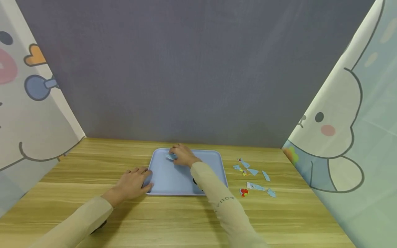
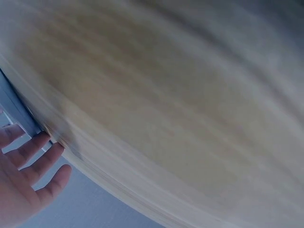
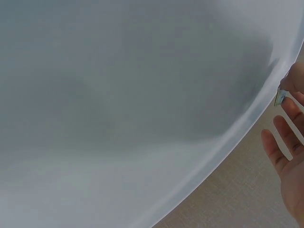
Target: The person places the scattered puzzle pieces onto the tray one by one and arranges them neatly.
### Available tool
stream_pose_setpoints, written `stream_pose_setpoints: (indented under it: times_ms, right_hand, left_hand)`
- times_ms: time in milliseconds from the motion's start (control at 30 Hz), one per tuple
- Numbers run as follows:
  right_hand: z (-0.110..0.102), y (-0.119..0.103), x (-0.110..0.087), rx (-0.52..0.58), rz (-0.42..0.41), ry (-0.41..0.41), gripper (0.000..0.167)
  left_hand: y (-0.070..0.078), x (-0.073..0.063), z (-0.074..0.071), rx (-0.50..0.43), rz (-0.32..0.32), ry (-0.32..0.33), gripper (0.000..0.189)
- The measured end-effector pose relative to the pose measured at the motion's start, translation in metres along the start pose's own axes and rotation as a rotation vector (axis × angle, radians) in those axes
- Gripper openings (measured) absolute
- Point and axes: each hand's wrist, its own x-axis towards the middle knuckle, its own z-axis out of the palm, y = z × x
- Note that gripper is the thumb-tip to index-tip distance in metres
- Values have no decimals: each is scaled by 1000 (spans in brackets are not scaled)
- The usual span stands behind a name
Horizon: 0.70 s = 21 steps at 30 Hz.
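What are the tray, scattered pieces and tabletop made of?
The tray: probably smooth moulded plastic with a satin finish, given its rounded corners and soft sheen. The scattered pieces: likely printed card, flat with coloured print; any gloss is unclear. The tabletop: wood grain with a low sheen; real wood or printed laminate, I can't tell.

Wood-grained table (image 1: 173, 220) with a pale-blue tray (image 1: 169, 179) and (right of it) small flat pieces (image 1: 252, 171).

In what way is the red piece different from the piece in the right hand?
The red piece shows mainly red; the held piece shows light blue. The red piece lies on the table, right of the tray; the right hand pinches the held piece over the tray. Both are small beside the tray.
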Motion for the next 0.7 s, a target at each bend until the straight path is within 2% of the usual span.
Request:
stream_pose_setpoints:
  times_ms: [200, 467, 700]
  right_hand:
    - [2, -6, 4, -14, -4, 4, 35]
    - [5, -10, 8, -44, -15, 2, 36]
    - [8, -14, 10, -58, -24, 6, 35]
  left_hand:
    - [0, -1, 1, -5, -9, -17, 50]
    - [0, 0, 2, -2, 3, 8, 47]
    - [0, 1, 1, 0, -2, -2, 48]
